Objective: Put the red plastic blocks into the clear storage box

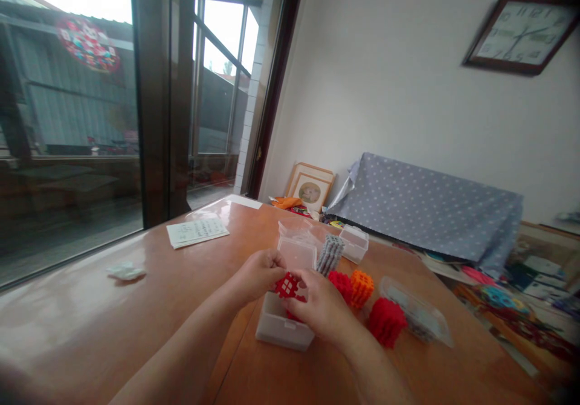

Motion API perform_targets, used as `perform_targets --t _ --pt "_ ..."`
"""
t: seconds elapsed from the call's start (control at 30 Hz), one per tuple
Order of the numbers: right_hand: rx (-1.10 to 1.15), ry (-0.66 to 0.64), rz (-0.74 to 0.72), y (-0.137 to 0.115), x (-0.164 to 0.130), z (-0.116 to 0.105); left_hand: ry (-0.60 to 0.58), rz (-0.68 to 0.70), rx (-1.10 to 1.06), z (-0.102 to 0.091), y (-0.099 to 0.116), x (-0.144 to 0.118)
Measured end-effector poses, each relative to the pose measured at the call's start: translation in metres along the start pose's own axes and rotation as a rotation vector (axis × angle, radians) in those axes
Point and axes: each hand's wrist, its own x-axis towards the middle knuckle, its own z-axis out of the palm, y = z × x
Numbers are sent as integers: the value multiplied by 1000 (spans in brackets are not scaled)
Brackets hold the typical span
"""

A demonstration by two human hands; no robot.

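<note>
A flat red plastic piece (287,285), with square holes and a notched edge, is held up above an open clear plastic box (281,334). My left hand (260,277) pinches it at its upper left edge. From the right, my right hand (322,303) has thumb and forefinger closed around the same piece. More red shows under my right thumb, inside the box, partly hidden. The box's lid (296,254) stands raised behind my hands. Just beyond my right hand are a red cluster (339,285), an orange cluster (362,288) and a grey stack (331,254) of similar pieces.
Another red cluster (387,322) and a clear lidded container (419,314) lie to the right. Behind stands a small clear box (354,243). Written paper (197,231) and a crumpled wrapper (125,271) lie on the left of the wooden table (181,290).
</note>
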Motion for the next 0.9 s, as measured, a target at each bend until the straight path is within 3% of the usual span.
perform_targets --t 0.17,0.33,0.4,0.57,0.9 --pt "-8 -49 0 -2 0 0 15 22 41 -4 3 0" --pt "-26 -207 -21 -3 3 -5 264 122 262 -10 0 5" --pt "-55 -260 -22 -3 7 -6 304 117 343 -11 -3 6" --pt "-106 -325 -14 1 22 0 237 91 498 -10 -7 5" --pt "-188 -370 16 9 31 16 185 90 508 -10 -3 2"
